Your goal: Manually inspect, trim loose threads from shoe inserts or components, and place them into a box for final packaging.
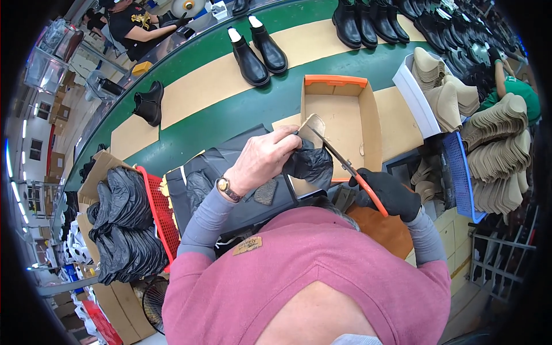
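Head view: the bare left hand (261, 158) grips a black shoe piece (310, 164) with tan insole (313, 125) just before the cardboard box (371, 118). The gloved right hand (388, 192), closed on scissors (345, 164), should cut slowly, clear of the fingers.

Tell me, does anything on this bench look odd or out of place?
One thing: a lone black boot sits off the tan mat on the green belt, while the other boots stand in pairs. The left hand is bare; the right hand is gloved, holding scissors.

Bright, even indoor light; sharp centre, fisheye-bent edges, black rim.
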`<state>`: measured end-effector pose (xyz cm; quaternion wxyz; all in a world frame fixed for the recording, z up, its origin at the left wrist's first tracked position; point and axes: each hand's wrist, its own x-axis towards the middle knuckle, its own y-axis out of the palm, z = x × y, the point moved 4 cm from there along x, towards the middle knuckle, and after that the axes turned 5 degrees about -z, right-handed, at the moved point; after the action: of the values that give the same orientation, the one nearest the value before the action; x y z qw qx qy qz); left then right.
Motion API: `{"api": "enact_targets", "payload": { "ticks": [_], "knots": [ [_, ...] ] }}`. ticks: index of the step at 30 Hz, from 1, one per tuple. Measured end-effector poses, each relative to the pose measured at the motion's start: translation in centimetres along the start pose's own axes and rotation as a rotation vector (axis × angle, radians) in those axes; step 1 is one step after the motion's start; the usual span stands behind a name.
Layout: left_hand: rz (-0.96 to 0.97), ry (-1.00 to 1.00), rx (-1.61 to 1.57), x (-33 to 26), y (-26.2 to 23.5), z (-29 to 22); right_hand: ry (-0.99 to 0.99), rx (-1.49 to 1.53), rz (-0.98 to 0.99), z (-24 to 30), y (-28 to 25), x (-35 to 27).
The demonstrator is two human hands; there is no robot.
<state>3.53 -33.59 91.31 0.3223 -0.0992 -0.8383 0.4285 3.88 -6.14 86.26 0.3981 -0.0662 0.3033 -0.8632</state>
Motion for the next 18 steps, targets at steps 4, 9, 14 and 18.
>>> {"api": "enact_targets", "payload": {
  "ticks": [4,9,14,18],
  "knots": [
    [0.002,0.026,0.006,-0.1,0.3,-0.3,-0.023,0.001,0.017,-0.1,0.3,-0.4],
    [0.059,-0.009,-0.022,0.0,0.3,-0.1,-0.215,0.189,-0.061,0.5,0.4,-0.3],
    [0.141,-0.031,-0.072,0.0,0.5,-0.3,-0.166,0.109,-0.059,0.3,0.5,-0.6],
    [0.068,-0.021,-0.009,0.2,0.5,-0.6,-0.188,-0.026,-0.129,1.0,0.4,-0.8]
  ]
}}
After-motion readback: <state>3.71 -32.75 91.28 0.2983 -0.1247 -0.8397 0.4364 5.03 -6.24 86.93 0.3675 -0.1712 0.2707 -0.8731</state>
